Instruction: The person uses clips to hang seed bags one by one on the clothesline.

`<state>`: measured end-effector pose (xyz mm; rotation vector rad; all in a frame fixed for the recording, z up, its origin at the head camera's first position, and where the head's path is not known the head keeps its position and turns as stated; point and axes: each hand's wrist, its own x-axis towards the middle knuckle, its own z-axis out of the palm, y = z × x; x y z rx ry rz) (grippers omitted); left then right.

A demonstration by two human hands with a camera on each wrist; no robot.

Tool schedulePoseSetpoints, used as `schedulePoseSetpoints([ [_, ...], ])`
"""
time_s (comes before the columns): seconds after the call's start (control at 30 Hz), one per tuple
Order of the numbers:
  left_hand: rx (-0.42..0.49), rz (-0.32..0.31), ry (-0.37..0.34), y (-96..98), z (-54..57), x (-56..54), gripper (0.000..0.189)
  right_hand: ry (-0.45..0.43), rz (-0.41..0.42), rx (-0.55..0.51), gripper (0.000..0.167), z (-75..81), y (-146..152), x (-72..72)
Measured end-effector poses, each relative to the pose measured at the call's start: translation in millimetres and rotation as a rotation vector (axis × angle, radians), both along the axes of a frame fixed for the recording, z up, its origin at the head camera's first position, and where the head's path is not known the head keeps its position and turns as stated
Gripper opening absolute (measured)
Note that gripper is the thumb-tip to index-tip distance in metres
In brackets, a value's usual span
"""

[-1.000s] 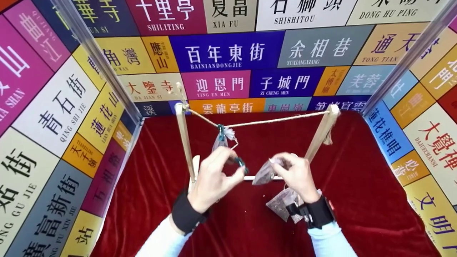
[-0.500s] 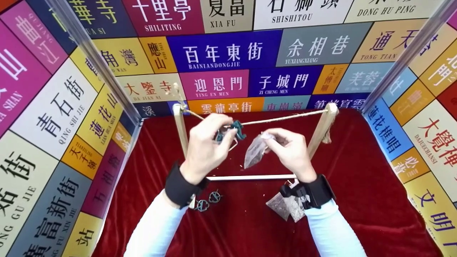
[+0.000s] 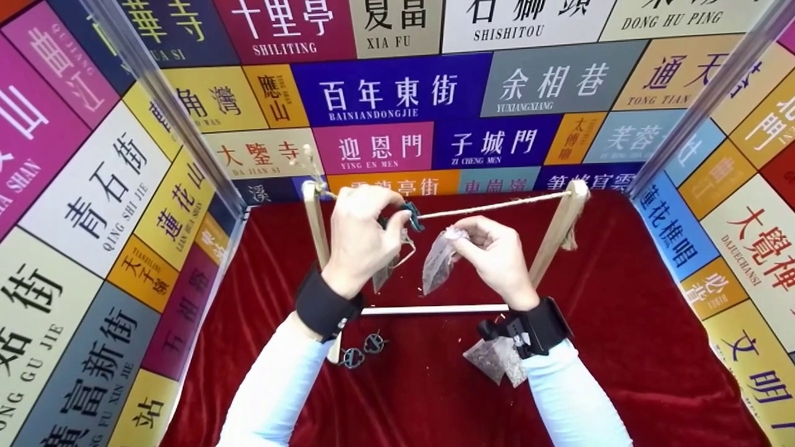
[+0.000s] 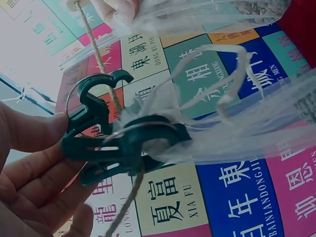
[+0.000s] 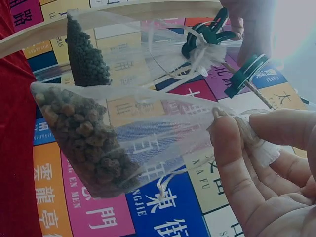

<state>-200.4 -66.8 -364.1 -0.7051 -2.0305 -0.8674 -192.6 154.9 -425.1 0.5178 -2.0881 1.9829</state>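
My left hand (image 3: 363, 242) pinches a green clothespin (image 4: 94, 101) between thumb and fingers, right beside the rope (image 3: 497, 207). Another green clothespin (image 4: 148, 133) clamps the gathered neck of a mesh bag of dark granules (image 5: 86, 57) onto that rope. To the right, my right hand (image 3: 494, 254) pinches the neck of a second mesh bag (image 5: 94, 143), which is filled with brown stones. This bag hangs tilted, its filled end pointing down and left in the head view. Its drawstring dangles loose below the neck in the right wrist view.
The rope runs between two wooden posts (image 3: 549, 239), with a white crossbar (image 3: 441, 308) low between them. Two more clothespins (image 3: 353, 358) lie on the red cloth (image 3: 422, 403). Filled mesh bags (image 3: 490, 360) lie under my right wrist. Printed panels (image 3: 397, 87) wall the back and sides.
My left hand has risen with the clothespin to the rope, beside the hanging bag. My right hand has lifted its bag up and left toward the rope.
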Motion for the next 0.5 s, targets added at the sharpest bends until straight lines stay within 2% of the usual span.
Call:
schedulePoseSetpoints([
  [0.23, 0.013, 0.009, -0.020, 0.5, -1.7, -0.4, 0.007, -0.009, -0.040, -0.044, 0.016, 1.8, -13, -6.5],
  [0.5, 0.024, 0.023, -0.070, 5.6, -4.5, 1.5, 0.006, 0.010, 0.007, -0.105, 0.017, 6.2, -25, -11.0],
])
